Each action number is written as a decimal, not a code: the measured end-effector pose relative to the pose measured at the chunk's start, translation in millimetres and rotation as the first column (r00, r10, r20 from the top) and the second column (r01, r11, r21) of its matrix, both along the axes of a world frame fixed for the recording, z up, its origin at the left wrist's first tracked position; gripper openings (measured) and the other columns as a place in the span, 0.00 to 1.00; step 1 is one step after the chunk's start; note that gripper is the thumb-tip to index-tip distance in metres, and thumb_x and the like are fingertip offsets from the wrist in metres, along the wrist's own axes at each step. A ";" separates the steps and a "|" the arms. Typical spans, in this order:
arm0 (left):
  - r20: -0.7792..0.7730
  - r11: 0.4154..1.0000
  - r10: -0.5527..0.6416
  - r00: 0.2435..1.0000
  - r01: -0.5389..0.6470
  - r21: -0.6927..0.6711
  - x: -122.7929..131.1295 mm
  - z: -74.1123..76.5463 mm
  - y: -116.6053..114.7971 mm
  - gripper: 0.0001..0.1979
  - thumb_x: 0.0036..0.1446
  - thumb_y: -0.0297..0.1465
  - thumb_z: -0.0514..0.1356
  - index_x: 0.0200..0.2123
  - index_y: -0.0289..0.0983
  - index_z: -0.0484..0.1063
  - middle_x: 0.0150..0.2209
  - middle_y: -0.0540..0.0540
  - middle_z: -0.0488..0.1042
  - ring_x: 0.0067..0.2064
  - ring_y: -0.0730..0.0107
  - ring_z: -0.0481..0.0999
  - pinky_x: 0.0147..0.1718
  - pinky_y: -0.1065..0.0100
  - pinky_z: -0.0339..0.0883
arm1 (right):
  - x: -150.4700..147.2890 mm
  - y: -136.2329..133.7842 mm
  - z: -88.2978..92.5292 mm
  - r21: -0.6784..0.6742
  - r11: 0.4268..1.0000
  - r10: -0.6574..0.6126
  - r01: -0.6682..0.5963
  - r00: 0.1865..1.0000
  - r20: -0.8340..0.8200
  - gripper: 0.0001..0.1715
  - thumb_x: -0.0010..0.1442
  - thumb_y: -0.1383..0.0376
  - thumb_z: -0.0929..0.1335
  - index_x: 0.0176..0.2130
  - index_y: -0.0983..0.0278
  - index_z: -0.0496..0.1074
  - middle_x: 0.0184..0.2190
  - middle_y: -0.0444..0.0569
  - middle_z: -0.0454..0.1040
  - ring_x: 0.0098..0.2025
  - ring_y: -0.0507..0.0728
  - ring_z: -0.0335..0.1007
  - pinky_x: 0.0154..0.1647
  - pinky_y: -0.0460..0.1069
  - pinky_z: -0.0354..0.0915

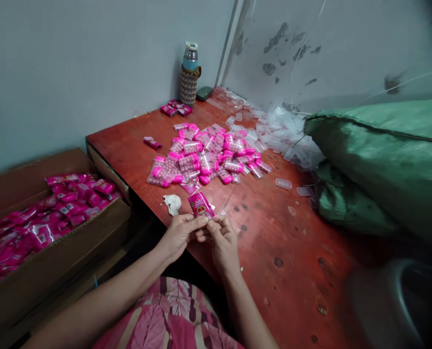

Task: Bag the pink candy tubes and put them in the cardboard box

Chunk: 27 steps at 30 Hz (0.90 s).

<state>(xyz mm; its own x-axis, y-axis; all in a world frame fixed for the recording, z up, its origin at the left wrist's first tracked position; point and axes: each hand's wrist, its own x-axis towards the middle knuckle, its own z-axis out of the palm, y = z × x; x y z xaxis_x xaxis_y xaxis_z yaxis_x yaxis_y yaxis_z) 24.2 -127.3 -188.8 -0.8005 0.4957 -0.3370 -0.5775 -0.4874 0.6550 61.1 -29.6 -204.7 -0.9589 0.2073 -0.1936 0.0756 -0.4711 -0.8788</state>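
Between my two hands, just over the near edge of the red table, is a shiny pink printed packet [201, 205]. The fingers of my left hand [182, 232] pinch its lower end from the left. My right hand [224, 238] pinches the same end from the right, with thumb and fingertips close to the left ones. My fingers cover the packet's bottom end. Beyond it lies a heap of clear plastic containers [204, 150] with bright pink caps, filled with small pink balls. A crumpled white scrap [172, 204] rests left of the packet.
A cardboard box [88, 228] full of pink packets [73, 198] stands at the left. Empty clear containers [283, 183] lie right of the heap, near a big green sack [383, 165]. A bottle [189, 80] in a knitted cover stands by the wall on the red table [274, 291].
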 end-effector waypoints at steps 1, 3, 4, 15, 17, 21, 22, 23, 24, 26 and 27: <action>-0.001 1.000 0.029 1.000 -0.029 -0.010 -0.9 1.6 -5.8 0.07 0.45 0.28 0.63 0.20 0.30 0.71 0.19 0.49 0.67 0.22 0.77 0.66 0.20 0.74 0.62 | -1.5 -1.5 1.0 0.003 1.000 0.008 -0.008 1.000 0.007 0.09 0.53 0.64 0.68 0.34 0.62 0.62 0.22 0.40 0.72 0.22 0.50 0.70 0.22 0.44 0.66; -0.021 0.986 0.165 0.986 -0.166 -0.018 -7.0 6.2 -24.7 0.06 0.46 0.30 0.63 0.24 0.31 0.73 0.26 0.45 0.73 0.29 0.70 0.72 0.28 0.70 0.68 | -1.7 -0.3 3.4 0.010 1.000 0.024 -0.024 0.999 0.023 0.10 0.53 0.63 0.68 0.34 0.62 0.63 0.23 0.42 0.73 0.22 0.50 0.70 0.22 0.44 0.66; -0.039 0.959 0.282 0.958 -0.283 -0.018 -11.8 8.8 -36.7 0.07 0.46 0.31 0.62 0.27 0.32 0.73 0.31 0.43 0.75 0.35 0.66 0.74 0.35 0.66 0.69 | -0.7 2.7 4.7 0.017 1.000 0.025 -0.026 0.999 0.031 0.10 0.52 0.63 0.68 0.34 0.62 0.63 0.24 0.42 0.73 0.22 0.50 0.70 0.21 0.44 0.66; -0.787 0.560 -0.330 0.522 -0.563 -0.608 -30.9 -15.6 -28.2 0.16 0.46 0.33 0.62 0.41 0.42 0.73 0.50 0.44 0.69 0.58 0.53 0.56 0.57 0.48 0.38 | 8.5 35.1 2.0 0.226 0.974 0.007 -0.036 0.992 0.127 0.13 0.54 0.57 0.65 0.29 0.64 0.65 0.24 0.45 0.72 0.23 0.50 0.69 0.22 0.44 0.63; -0.771 0.486 -0.475 0.423 -0.604 -0.631 -29.9 -25.5 -15.0 0.14 0.48 0.32 0.61 0.40 0.43 0.73 0.51 0.44 0.68 0.59 0.52 0.52 0.56 0.45 0.33 | 9.7 33.3 1.3 0.237 0.970 0.025 -0.057 0.990 0.139 0.13 0.54 0.56 0.65 0.29 0.64 0.65 0.24 0.46 0.73 0.24 0.51 0.69 0.23 0.44 0.63; -0.750 0.432 -0.538 0.386 -0.637 -0.638 -30.9 -36.8 -8.8 0.11 0.50 0.29 0.59 0.38 0.44 0.73 0.50 0.45 0.69 0.59 0.52 0.51 0.55 0.41 0.33 | 10.2 33.9 2.4 0.290 0.955 0.024 -0.065 0.989 0.143 0.13 0.54 0.56 0.65 0.28 0.65 0.66 0.23 0.46 0.73 0.23 0.50 0.67 0.23 0.44 0.62; -0.750 0.433 -0.538 0.384 -0.637 -0.637 -30.9 -37.9 -9.3 0.11 0.50 0.29 0.58 0.38 0.44 0.73 0.49 0.45 0.69 0.59 0.52 0.51 0.55 0.41 0.33 | 9.3 34.4 2.8 0.311 0.949 0.017 -0.060 0.990 0.140 0.13 0.54 0.56 0.65 0.28 0.65 0.66 0.23 0.46 0.72 0.23 0.50 0.67 0.23 0.44 0.62; -0.752 0.437 -0.538 0.380 -0.638 -0.635 -30.6 -38.5 -9.8 0.10 0.51 0.29 0.58 0.38 0.44 0.73 0.49 0.46 0.70 0.59 0.53 0.51 0.55 0.42 0.33 | 7.9 34.8 2.9 0.335 0.941 0.003 -0.049 0.990 0.138 0.13 0.55 0.56 0.65 0.28 0.65 0.66 0.23 0.46 0.72 0.23 0.50 0.67 0.23 0.44 0.62; -0.757 0.441 -0.536 0.374 -0.640 -0.629 -29.9 -38.7 -10.2 0.10 0.51 0.29 0.57 0.37 0.44 0.74 0.48 0.46 0.70 0.59 0.54 0.52 0.55 0.42 0.33 | 6.0 34.9 2.6 0.363 0.931 -0.024 -0.026 0.991 0.131 0.13 0.55 0.57 0.65 0.29 0.65 0.66 0.23 0.46 0.72 0.23 0.50 0.68 0.24 0.45 0.62; -0.773 0.449 -0.522 0.360 -0.654 -0.609 -27.2 -37.9 -10.1 0.10 0.52 0.29 0.56 0.38 0.44 0.74 0.48 0.47 0.71 0.59 0.55 0.52 0.55 0.43 0.32 | 0.3 34.3 1.3 0.419 0.907 -0.101 0.052 0.990 0.095 0.12 0.54 0.57 0.65 0.32 0.64 0.67 0.28 0.46 0.73 0.27 0.51 0.69 0.27 0.46 0.64; -0.785 0.455 -0.509 0.353 -0.664 -0.593 -25.5 -36.6 -9.5 0.10 0.52 0.30 0.56 0.38 0.45 0.73 0.48 0.48 0.71 0.59 0.55 0.52 0.55 0.43 0.32 | -3.3 33.8 0.5 0.433 0.897 -0.135 0.092 0.988 0.069 0.12 0.53 0.57 0.66 0.35 0.64 0.67 0.31 0.46 0.72 0.30 0.52 0.69 0.29 0.46 0.65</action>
